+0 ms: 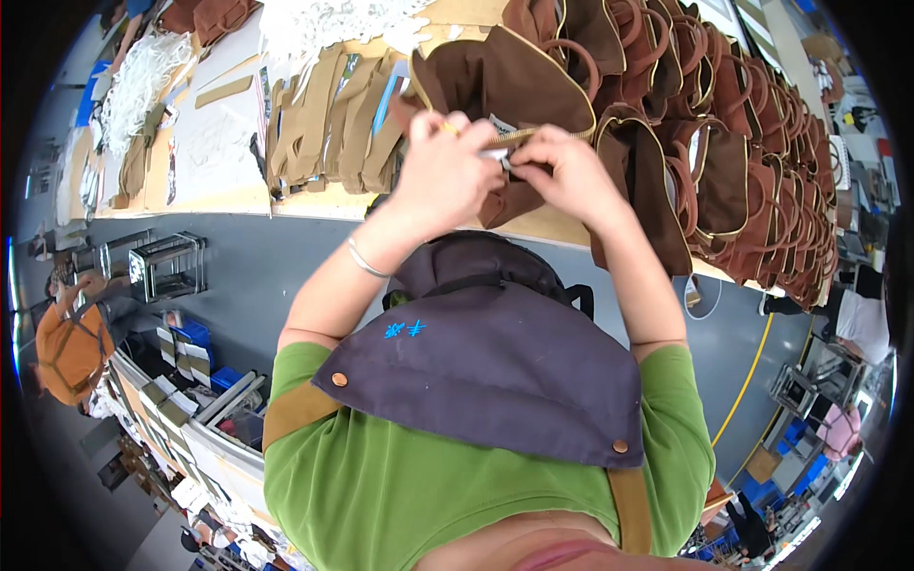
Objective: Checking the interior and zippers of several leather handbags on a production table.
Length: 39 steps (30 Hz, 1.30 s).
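Note:
A brown bag [519,81] with a yellow-edged zip stands open on the table in front of me, its dark lining showing. My left hand [452,171] is closed on the near rim of this bag, fingers bent over the zip edge. Close beside it, my right hand [568,176] pinches the same rim, thumb and forefinger together. Between the two hands a small pale piece shows at the zip edge; its kind is too small to tell. A whitish label lies inside the bag, just beyond my fingers. The fingertips of both hands are partly hidden.
Many more brown bags [719,171] with reddish handles crowd the table's right side. Left of my hands lie stacked tan strips [314,124]. White tangled cords [143,86] are heaped farther left. Behind, metal-framed stools [169,266] stand on the grey floor. People are at work around the room.

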Available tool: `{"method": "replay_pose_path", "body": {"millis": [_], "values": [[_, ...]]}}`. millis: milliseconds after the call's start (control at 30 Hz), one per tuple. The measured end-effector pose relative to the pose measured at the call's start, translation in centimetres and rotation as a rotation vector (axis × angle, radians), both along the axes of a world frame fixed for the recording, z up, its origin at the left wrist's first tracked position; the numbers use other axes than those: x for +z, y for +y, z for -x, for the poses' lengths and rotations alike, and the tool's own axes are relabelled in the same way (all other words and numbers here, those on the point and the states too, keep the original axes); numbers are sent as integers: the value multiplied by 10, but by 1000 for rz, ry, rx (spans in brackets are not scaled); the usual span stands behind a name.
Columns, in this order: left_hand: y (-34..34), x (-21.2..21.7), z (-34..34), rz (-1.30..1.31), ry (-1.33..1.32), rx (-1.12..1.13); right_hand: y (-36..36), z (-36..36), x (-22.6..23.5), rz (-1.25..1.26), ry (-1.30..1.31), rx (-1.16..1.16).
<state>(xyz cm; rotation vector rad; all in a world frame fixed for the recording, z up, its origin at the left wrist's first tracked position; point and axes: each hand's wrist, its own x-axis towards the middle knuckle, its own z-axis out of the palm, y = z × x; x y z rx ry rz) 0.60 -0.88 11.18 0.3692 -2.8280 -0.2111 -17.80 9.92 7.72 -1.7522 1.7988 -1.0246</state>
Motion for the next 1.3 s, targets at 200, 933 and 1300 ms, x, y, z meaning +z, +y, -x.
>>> {"method": "replay_pose_path", "body": {"millis": [200,933,1300], "values": [[-41,60,-1,-223,25,-177,-23,10,64,-162,-166,217],[-63,49,-17,-214,55,-157,-46,-5,69,-146,16,227],[-64,50,-24,-227,26,-144,-49,-10,72,-307,-119,267]]}}
